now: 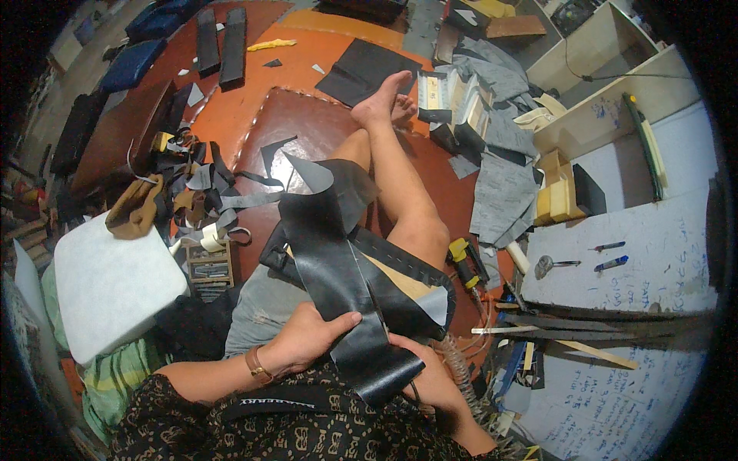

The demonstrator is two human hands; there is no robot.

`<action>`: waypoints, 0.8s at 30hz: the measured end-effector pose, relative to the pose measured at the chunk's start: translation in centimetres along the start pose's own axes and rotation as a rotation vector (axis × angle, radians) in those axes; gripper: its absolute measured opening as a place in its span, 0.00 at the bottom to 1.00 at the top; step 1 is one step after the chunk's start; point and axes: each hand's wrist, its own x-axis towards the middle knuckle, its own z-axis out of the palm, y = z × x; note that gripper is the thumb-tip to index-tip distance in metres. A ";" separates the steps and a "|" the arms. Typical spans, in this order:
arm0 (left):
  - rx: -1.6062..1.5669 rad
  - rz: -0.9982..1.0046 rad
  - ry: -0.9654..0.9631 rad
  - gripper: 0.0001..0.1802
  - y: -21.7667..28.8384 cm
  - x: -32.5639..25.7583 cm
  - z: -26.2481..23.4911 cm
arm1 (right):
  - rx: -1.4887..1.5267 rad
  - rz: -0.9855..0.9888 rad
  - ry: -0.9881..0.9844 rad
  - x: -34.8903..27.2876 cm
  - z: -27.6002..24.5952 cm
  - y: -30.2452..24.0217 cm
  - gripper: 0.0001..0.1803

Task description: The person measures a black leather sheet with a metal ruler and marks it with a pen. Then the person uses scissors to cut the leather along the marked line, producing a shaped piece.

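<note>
Both hands, left (307, 334) and right (430, 376), grasped a black leather strip (338, 261) over the lap. Beyond lay a white foam block (108, 284), a scribbled white surface (653, 238), leather scraps (200, 192) and the orange floor (254, 100).

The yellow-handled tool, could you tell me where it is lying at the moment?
In the head view the yellow-handled tool lies on the floor at the person's right, just beside the bent knee and near the edge of the white board.
</note>
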 end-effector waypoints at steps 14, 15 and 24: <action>0.003 0.014 -0.004 0.18 0.0 0.0 -0.1 | 0.025 0.062 -0.015 0.1 -0.1 0.1 0.41; -0.004 0.013 -0.005 0.18 0.0 0.0 -0.1 | 0.025 0.077 -0.013 0.1 -0.1 0.1 0.42; -0.007 0.009 -0.001 0.20 0.4 -0.2 0.0 | 0.022 0.080 0.023 -0.1 0.0 -0.2 0.37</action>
